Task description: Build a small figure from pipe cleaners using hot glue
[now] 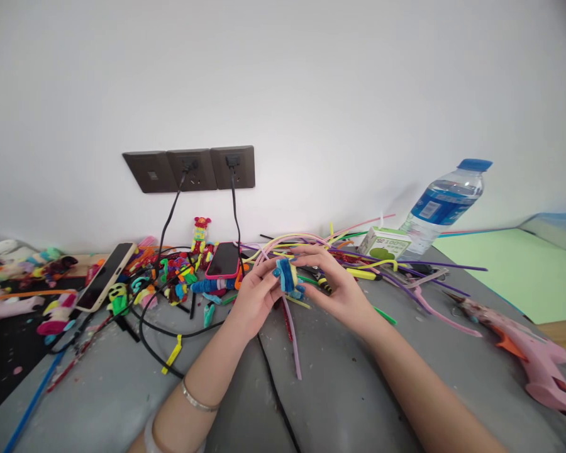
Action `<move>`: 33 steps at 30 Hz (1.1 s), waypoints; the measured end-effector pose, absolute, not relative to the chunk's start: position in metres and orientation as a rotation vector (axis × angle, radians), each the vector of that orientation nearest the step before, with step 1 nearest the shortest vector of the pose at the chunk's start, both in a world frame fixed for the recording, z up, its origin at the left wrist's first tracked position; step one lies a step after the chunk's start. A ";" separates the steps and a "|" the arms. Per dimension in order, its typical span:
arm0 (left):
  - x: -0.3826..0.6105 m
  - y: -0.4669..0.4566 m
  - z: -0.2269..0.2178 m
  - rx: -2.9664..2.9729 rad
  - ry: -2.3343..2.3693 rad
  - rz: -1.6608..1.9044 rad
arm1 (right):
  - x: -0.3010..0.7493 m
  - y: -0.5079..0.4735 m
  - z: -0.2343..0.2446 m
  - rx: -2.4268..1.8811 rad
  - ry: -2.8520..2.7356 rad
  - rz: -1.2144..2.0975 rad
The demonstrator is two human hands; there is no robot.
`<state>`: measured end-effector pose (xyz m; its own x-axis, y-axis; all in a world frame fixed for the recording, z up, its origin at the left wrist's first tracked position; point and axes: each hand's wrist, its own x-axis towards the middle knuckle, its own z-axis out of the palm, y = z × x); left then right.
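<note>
Between my two hands, above the grey table (pixel 330 384), is a small fuzzy piece of blue and yellow pipe cleaner (pixel 288 275). My left hand (pixel 255 294) pinches its left side, thumb on the near face. Fingers of my right hand (pixel 332 283) curl around its right side, with the fingertips touching it above and below. A lilac pipe cleaner (pixel 292 343) hangs or lies just below the piece; whether it joins on is hidden. Behind my hands lies a loose heap of colored pipe cleaners (pixel 306 239).
At right are a pink glue gun (pixel 531 352), a tilted water bottle (pixel 446 204), a juice carton (pixel 384 244) and green paper (pixel 514 264). Two phones, one a light-cased phone (pixel 107 277), lie left among fuzzy figures (pixel 119 299). Black cables (pixel 170 220) run from wall sockets (pixel 191 170) across the table.
</note>
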<state>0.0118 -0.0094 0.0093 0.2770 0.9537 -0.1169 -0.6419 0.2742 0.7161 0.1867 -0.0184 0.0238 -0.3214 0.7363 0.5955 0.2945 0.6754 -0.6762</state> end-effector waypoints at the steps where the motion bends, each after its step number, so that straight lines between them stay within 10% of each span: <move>1: 0.012 -0.009 0.009 0.614 0.608 1.165 | 0.186 -0.019 0.024 -0.810 -1.906 0.559; 19: 0.011 -0.005 0.006 0.593 0.645 1.228 | 0.207 -0.004 0.020 -0.734 -1.242 0.981; 33: 0.004 -0.001 0.012 0.468 0.566 1.409 | 0.189 -0.015 0.019 -0.855 -2.132 -0.120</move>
